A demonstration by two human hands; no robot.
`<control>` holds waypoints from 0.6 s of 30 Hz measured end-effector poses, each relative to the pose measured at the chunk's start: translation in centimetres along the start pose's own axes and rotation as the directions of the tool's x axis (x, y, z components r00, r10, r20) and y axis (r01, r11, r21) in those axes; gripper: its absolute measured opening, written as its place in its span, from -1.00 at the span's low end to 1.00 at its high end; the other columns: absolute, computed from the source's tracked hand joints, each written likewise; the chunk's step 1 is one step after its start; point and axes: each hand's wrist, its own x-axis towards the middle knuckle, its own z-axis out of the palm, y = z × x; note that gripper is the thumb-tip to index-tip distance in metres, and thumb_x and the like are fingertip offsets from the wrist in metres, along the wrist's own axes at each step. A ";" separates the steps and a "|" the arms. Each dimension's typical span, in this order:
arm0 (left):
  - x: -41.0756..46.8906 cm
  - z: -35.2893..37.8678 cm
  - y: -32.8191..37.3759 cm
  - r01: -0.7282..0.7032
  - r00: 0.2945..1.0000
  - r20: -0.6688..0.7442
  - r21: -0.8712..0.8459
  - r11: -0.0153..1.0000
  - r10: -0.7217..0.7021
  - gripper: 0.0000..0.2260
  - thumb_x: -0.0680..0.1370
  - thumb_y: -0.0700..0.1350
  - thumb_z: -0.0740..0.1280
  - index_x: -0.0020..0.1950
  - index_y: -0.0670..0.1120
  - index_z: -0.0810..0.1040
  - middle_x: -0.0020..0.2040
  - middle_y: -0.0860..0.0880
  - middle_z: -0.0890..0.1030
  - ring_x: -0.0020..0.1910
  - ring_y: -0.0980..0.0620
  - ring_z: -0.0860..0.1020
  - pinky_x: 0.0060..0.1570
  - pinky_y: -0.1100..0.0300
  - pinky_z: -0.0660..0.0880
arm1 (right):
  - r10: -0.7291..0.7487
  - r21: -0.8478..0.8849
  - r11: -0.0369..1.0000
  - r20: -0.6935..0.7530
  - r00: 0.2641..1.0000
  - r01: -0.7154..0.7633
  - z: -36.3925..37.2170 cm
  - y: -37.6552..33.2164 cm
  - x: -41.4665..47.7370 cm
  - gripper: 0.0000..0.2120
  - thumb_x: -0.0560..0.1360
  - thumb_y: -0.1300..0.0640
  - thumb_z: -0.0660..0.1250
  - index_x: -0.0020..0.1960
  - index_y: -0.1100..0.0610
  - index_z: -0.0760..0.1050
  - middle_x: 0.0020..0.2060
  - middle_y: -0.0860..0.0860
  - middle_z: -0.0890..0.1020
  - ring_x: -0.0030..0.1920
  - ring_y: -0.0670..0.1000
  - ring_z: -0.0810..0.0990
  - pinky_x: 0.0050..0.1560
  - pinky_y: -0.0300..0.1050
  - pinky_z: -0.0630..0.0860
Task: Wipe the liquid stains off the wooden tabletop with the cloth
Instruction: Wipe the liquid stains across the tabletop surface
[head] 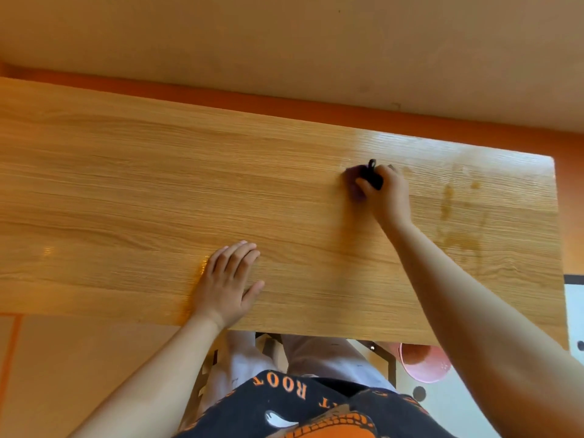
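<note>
Right hand (387, 191) fingers curled round bunched dark purple-black cloth (358, 180), pressed on light wooden counter (158, 184). Left hand (227, 279) flat, fingers straight, holding nothing. Risk: amber liquid stains (448, 200) lie right of cloth; small wad likely smears them, misses edge patches.

Warm bright light, glare on right tabletop (395, 143), soft blur, wide-angle edge bending

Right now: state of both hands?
Left hand: open, fingers flat on the light wooden tabletop.
Right hand: grips the dark purple crumpled cloth against the tabletop.
</note>
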 end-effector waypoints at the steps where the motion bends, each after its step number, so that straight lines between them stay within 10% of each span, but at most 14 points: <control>1: 0.0 0.1 0.0 0.000 1.000 -0.007 -0.004 1.000 0.000 -0.53 0.55 0.13 0.14 0.35 -0.11 0.36 0.36 -0.08 0.41 0.39 -0.08 0.33 0.44 0.00 0.11 | 0.061 -0.001 0.998 -0.045 0.997 -0.061 -1.2 0.9 0.8 -0.87 0.47 0.14 0.36 -0.07 0.20 0.50 -0.09 0.06 0.48 -0.09 0.07 0.48 -0.16 -0.20 0.28; 9: 0.0 0.5 -0.1 0.002 1.000 -0.026 -0.006 1.000 -0.002 -0.53 0.55 0.14 0.14 0.36 -0.10 0.35 0.36 -0.06 0.40 0.39 -0.07 0.33 0.42 -0.03 0.17 | 0.331 0.086 0.944 -0.254 0.909 -0.320 0.6 -0.5 2.5 -0.84 0.49 0.12 0.32 -0.01 0.20 0.49 -0.01 0.11 0.52 -0.03 0.06 0.50 -0.12 -0.24 0.30; 18: 0.0 0.4 -0.2 -0.002 1.000 -0.025 -0.005 1.000 0.002 -0.53 0.55 0.14 0.13 0.36 -0.10 0.35 0.37 -0.06 0.39 0.40 -0.07 0.32 0.43 -0.03 0.16 | -0.140 0.033 0.990 0.044 0.989 0.139 5.8 -6.3 1.0 -0.88 0.47 0.14 0.36 -0.10 0.18 0.48 -0.13 0.01 0.46 -0.13 -0.01 0.39 -0.16 -0.20 0.28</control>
